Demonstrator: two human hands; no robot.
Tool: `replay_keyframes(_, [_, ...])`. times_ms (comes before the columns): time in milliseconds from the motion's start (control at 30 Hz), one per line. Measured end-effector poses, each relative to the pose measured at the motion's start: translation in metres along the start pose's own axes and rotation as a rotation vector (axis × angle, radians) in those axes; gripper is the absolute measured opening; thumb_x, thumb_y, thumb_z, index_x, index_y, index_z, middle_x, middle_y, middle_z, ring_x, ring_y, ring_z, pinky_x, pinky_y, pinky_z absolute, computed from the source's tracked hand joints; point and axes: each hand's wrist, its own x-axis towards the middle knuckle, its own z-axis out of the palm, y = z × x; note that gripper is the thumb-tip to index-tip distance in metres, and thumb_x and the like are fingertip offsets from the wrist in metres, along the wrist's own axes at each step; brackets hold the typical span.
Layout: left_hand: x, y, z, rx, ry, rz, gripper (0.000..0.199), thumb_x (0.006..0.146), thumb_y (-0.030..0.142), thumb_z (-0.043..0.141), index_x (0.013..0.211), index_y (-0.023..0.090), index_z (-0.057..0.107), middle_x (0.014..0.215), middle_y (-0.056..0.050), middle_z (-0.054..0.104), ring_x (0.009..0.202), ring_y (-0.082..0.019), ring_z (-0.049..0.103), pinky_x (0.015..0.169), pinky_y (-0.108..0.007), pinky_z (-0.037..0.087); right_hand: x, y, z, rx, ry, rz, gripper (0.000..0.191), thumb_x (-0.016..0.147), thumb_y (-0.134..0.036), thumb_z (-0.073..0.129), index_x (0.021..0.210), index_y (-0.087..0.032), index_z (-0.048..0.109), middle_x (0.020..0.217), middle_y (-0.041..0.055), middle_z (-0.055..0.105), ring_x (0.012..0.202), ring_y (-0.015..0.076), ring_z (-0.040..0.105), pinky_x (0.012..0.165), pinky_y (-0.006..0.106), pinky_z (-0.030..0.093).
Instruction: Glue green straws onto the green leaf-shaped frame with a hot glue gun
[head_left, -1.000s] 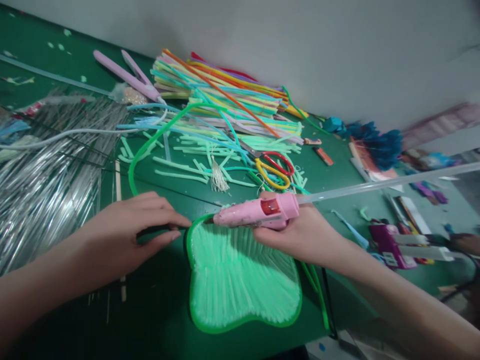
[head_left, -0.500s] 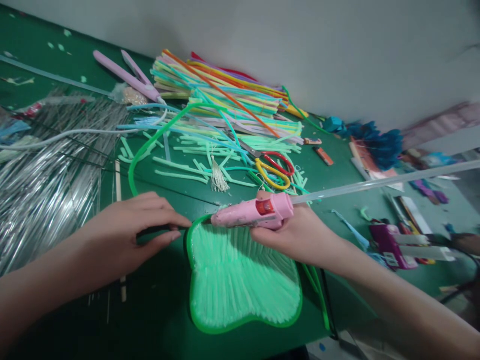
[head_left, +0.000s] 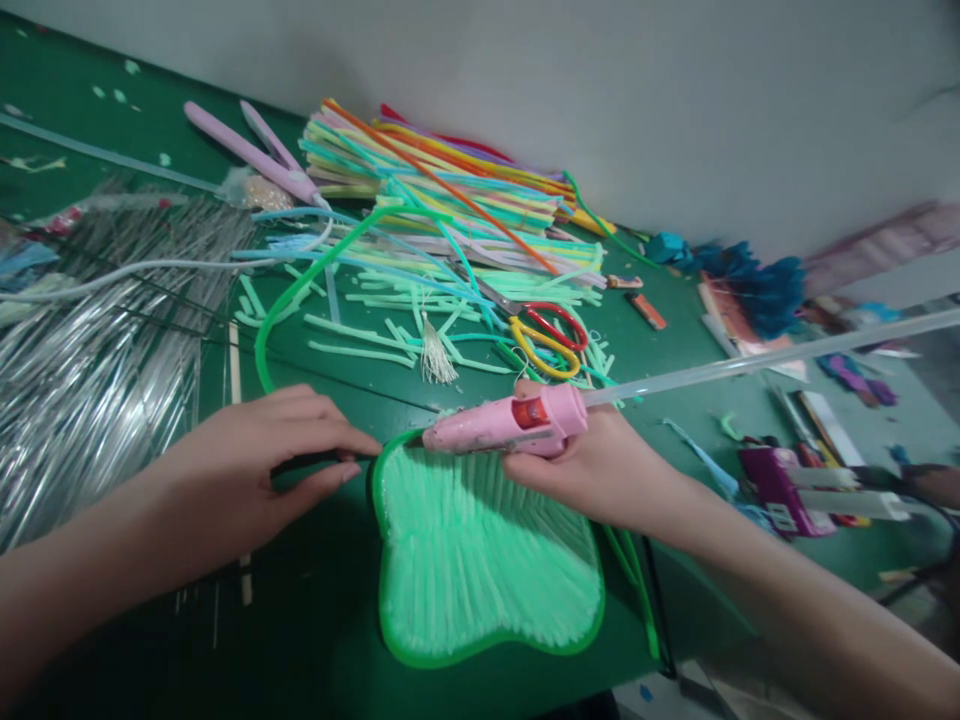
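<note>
Head view: one pink glue gun (head_left: 499, 425), grasped in my right hand (head_left: 581, 460), nozzle at the top edge of the panel. One pale green panel (head_left: 487, 560), wavy-edged, lying flat below my right grip. One green border (head_left: 381, 590), in place along the panel's left side, bottom and visible right side; I judge most of the outline done, with the top stretch under the gun perhaps left. My left hand (head_left: 289, 460), fingertip against the border's upper left corner; whether finger and thumb pinch it, I cannot tell. One loose green strip (head_left: 276, 325), arching beyond my left hand and passing out of sight behind it; any join to the border is hidden. Scissors (head_left: 551, 340), just beyond my right grip, blades partly covered. Glue stick (head_left: 750, 365), running out to the right of the gun, far end cut off. Any bead of glue at the nozzle: too small to make out.
</note>
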Motion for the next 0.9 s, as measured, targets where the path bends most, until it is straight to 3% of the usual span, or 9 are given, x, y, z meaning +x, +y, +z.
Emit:
replay_keyframes(100, [-0.0009,-0.0011,0.0000,0.001,-0.002,-0.006,0.019,0.103,0.037,0.063,0.117,0.036,0.076,0.097,0.005,0.078,0.090,-0.014,0.071,0.078,-0.023,0.053,-0.0004,0.0001,-0.0010,0.018,0.000,-0.003,0.056,0.078,-0.002,0.057,0.117,-0.033,0.083,0.097,-0.0099,0.081,0.073,0.0094,0.066,0.065,0.018,0.045])
replay_keyframes(367, [-0.0019,-0.0003,-0.0019,0.013,-0.010,-0.027,0.021,0.103,0.040,0.062,0.115,0.036,0.079,0.097,0.003,0.078,0.090,-0.016,0.071,0.079,-0.024,0.054,-0.0011,-0.0013,-0.0014,0.010,0.016,0.041,0.046,0.078,-0.007,0.057,0.110,-0.028,0.083,0.092,-0.0073,0.080,0.071,0.0109,0.065,0.061,0.020,0.043])
replay_keyframes(533, [-0.0008,0.0007,-0.0026,0.004,-0.015,-0.018,0.020,0.102,0.039,0.063,0.116,0.037,0.078,0.097,0.003,0.079,0.090,-0.016,0.072,0.079,-0.024,0.054,-0.0017,-0.0002,-0.0021,-0.047,0.042,0.082,0.028,0.077,-0.014,0.058,0.093,-0.024,0.080,0.080,-0.0059,0.076,0.063,0.0113,0.062,0.055,0.022,0.040])
replay_keyframes(900, [-0.0002,0.0000,-0.0024,0.007,-0.017,-0.018,0.019,0.102,0.039,0.063,0.115,0.038,0.077,0.097,0.004,0.079,0.090,-0.016,0.072,0.078,-0.024,0.054,-0.0047,0.0026,-0.0039,-0.110,0.068,0.098,0.016,0.075,-0.017,0.056,0.080,-0.023,0.071,0.067,-0.0072,0.067,0.052,0.0091,0.048,0.049,0.022,0.034])
